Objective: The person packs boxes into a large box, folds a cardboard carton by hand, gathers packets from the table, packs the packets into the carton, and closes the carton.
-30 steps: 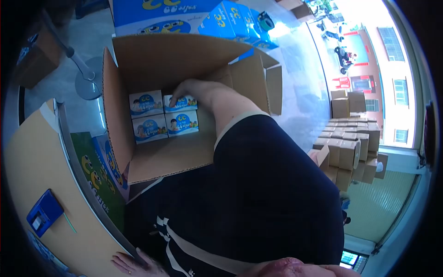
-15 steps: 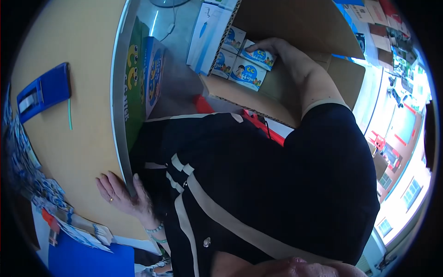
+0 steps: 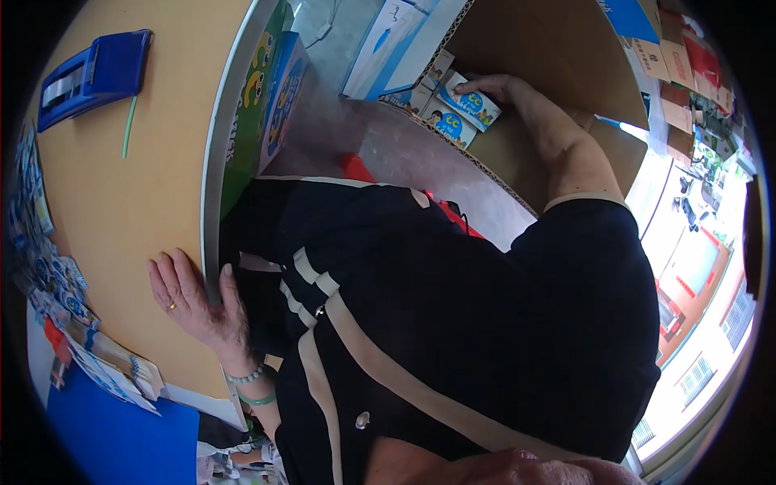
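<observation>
My right hand reaches into a large cardboard carton and grips a small white-and-blue printed box, thumb on its top face. This box sits tilted against its neighbours. Just below it lies a matching small box, and more of the same kind show partly at the carton's left side. My left hand rests on the wooden tabletop at its edge, fingers stretched out flat and thumb over the rim. A ring and bracelets are on that hand and wrist.
A blue tape dispenser-like holder and a thin green stick lie on the tabletop. Green and blue picture boxes stand beside the table edge. Many small printed packets pile at far left. A white-and-blue carton adjoins the open carton.
The small box under my right hand has tilted out of line with the others. My left hand stays at the table edge. The whole view has shifted somewhat.
</observation>
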Action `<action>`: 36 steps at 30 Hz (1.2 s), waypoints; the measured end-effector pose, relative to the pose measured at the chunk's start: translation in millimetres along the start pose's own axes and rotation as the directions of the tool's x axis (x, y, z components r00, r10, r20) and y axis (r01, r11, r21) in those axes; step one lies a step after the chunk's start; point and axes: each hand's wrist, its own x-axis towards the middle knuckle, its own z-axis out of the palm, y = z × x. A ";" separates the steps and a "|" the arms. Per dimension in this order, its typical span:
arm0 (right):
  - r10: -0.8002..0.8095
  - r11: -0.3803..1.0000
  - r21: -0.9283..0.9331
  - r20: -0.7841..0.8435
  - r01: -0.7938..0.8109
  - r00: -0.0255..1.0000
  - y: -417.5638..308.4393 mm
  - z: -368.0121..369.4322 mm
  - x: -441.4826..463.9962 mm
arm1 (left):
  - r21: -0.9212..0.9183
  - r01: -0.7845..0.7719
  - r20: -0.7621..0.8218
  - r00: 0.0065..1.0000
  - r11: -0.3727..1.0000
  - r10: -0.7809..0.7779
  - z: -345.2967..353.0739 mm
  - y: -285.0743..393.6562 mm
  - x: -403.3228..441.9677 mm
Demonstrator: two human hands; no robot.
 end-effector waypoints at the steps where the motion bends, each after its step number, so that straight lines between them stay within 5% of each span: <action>1: -0.005 1.000 0.005 0.002 0.005 1.000 0.9 -1.3 -2.4 | 0.004 -0.003 -0.004 1.000 1.000 0.003 0.0 1.5 0.9; 5: -0.114 0.988 -0.115 -0.100 0.102 0.988 1.6 -0.4 -12.0 | 0.019 -0.025 -0.012 1.000 1.000 0.025 0.0 -0.3 1.1; 12: -0.104 0.949 -0.311 -0.173 0.046 0.979 16.4 31.7 -27.1 | 0.023 -0.041 -0.012 0.999 0.999 0.041 0.2 -1.9 1.5; 17: -0.063 0.993 -0.112 -0.257 0.035 0.964 33.7 38.8 -23.9 | 0.023 -0.027 -0.014 1.000 0.999 0.028 1.1 1.1 1.1; 19: -0.095 0.987 -0.143 -0.127 0.077 0.987 32.8 33.4 -21.7 | 0.020 -0.026 -0.022 0.999 0.999 0.026 0.6 6.1 4.7; 21: -0.115 0.983 -0.150 -0.062 0.105 0.991 35.7 35.2 -18.9 | 0.055 -0.149 -0.093 0.984 0.987 0.153 -1.8 20.3 14.3; 25: -0.138 0.973 -0.219 -0.267 0.079 0.954 45.6 45.1 -9.5 | -0.112 -0.506 -0.090 0.862 0.855 0.499 -5.3 95.8 70.2; 27: -0.206 0.948 -0.296 -0.297 0.115 0.932 48.9 51.4 -16.3 | -0.131 -0.708 -0.344 0.689 0.694 0.638 16.8 134.8 108.5; 29: -0.242 0.934 -0.329 -0.308 0.135 0.920 46.4 65.7 -27.2 | -0.105 -0.815 -0.246 0.577 0.570 0.779 19.3 162.9 137.0; 32: -0.293 0.739 -0.634 -0.606 -0.228 0.739 24.9 111.4 -56.0 | -0.192 -0.798 -0.180 0.601 0.571 0.779 19.3 173.5 149.5; 34: -0.301 0.696 -0.657 -0.633 -0.289 0.714 18.9 132.6 -61.7 | -0.244 -0.785 -0.149 0.610 0.569 0.778 23.5 173.2 149.7; 36: -0.337 0.600 -0.692 -0.674 -0.402 0.657 14.1 141.0 -67.8 | -0.283 -0.775 -0.283 0.630 0.565 0.723 34.5 173.0 144.5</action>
